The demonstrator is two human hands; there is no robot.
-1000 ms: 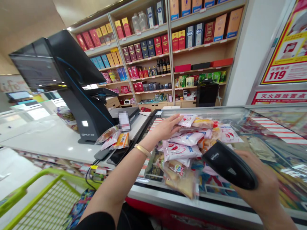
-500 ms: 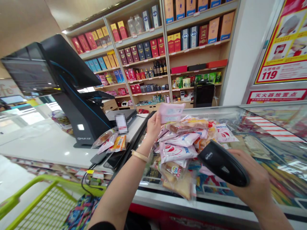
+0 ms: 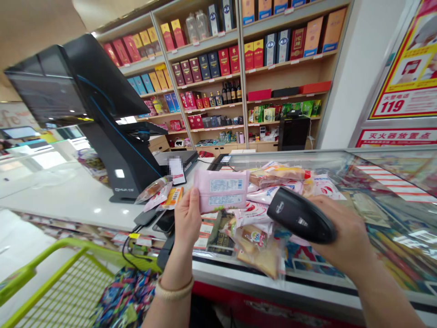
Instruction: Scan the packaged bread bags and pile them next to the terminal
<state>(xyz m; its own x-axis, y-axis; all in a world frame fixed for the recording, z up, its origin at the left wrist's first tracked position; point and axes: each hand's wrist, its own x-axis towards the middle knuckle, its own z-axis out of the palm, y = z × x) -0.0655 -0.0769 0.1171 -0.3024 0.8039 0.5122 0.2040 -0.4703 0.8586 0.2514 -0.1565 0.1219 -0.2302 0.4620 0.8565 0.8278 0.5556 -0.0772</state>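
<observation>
Left hand (image 3: 188, 218) grips the pink packet (image 3: 221, 191), long axis crosswise (printed panel (image 3: 226, 200) in view). Right hand (image 3: 343, 230) grips the scanner (image 3: 300, 217), nose pointing left, packetward.

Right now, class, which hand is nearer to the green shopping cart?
Left: the left hand, holding a pink packet, is right of the cart; the right hand, holding a black scanner, is farther right.

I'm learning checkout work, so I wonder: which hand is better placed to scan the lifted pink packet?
Probably the right hand: it holds the black scanner, whose front end points toward the pink packet. The left hand is taken up holding that packet.
</observation>
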